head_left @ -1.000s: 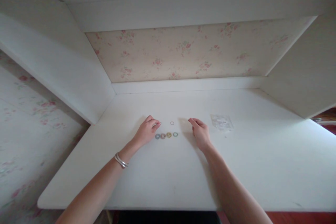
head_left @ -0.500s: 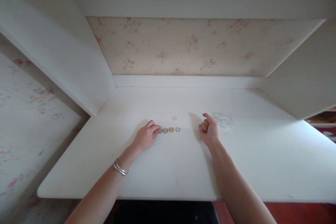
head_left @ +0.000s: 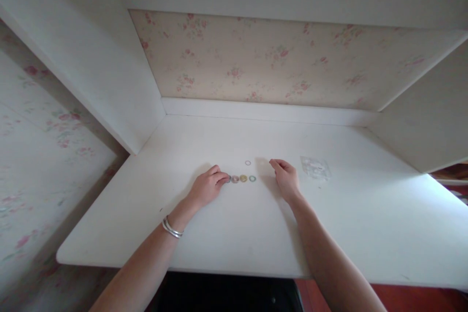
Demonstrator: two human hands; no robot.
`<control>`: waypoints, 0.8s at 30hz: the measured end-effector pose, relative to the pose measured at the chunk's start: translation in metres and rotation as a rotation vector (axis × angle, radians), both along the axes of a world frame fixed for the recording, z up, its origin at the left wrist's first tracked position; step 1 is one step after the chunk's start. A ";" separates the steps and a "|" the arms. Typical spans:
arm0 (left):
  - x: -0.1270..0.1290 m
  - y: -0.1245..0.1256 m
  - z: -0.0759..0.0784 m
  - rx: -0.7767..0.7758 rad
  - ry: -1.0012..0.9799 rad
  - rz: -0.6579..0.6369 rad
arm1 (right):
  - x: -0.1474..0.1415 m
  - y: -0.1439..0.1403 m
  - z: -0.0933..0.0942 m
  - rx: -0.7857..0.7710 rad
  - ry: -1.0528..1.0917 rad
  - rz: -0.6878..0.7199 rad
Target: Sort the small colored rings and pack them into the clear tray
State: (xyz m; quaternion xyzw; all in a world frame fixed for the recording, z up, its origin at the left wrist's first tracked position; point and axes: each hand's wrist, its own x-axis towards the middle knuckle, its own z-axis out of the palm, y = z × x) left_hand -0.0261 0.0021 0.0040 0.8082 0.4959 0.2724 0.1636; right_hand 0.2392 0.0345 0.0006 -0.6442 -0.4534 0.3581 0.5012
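I see my left hand resting low on the plain white desk, fingers curled and drawn together, their tips touching the left end of a short row of small coloured rings; whether a ring is pinched between those tips I cannot tell, since the fingers cover that end; the row runs toward three o'clock from the fingertips, and I can make out a pinkish ring, a yellow ring and a green ring, lying flat and just beside one another; a thin pale ring lies alone at twelve o'clock from the row, apart from it; my right hand rests on the desk at three o'clock from the row, near the green ring but not touching it, fingers loosely bent and pointing toward ten o'clock, holding nothing that I can see; a small clear plastic bag lies flat at two o'clock from that hand, near it; any print on it is too blurred to read, and no other writing or brand shows; two silver bangles sit on the left wrist; behind the desk stands a cream wallpaper with small pink flowers, framed by white side panels.
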 end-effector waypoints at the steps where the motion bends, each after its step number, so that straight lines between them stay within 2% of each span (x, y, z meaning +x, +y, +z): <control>1: -0.001 0.001 0.000 -0.010 -0.035 0.005 | -0.002 0.003 0.000 -0.019 -0.133 0.046; 4: -0.003 0.006 0.000 -0.039 -0.147 0.040 | -0.009 0.011 0.006 -0.040 -0.514 0.254; 7: -0.006 0.011 0.001 -0.073 -0.230 0.104 | -0.017 0.019 0.016 0.037 -0.810 0.461; 9: -0.008 0.013 0.001 -0.109 -0.269 0.152 | -0.023 0.025 0.023 0.051 -0.942 0.545; 13: -0.011 0.016 0.000 -0.156 -0.314 0.199 | -0.031 0.033 0.031 -0.017 -1.178 0.653; 19: -0.010 0.016 0.000 -0.160 -0.292 0.173 | -0.042 0.033 0.036 -0.006 -1.323 0.728; 24: -0.009 0.018 0.000 -0.170 -0.296 0.181 | -0.055 0.017 0.042 0.030 -1.338 0.715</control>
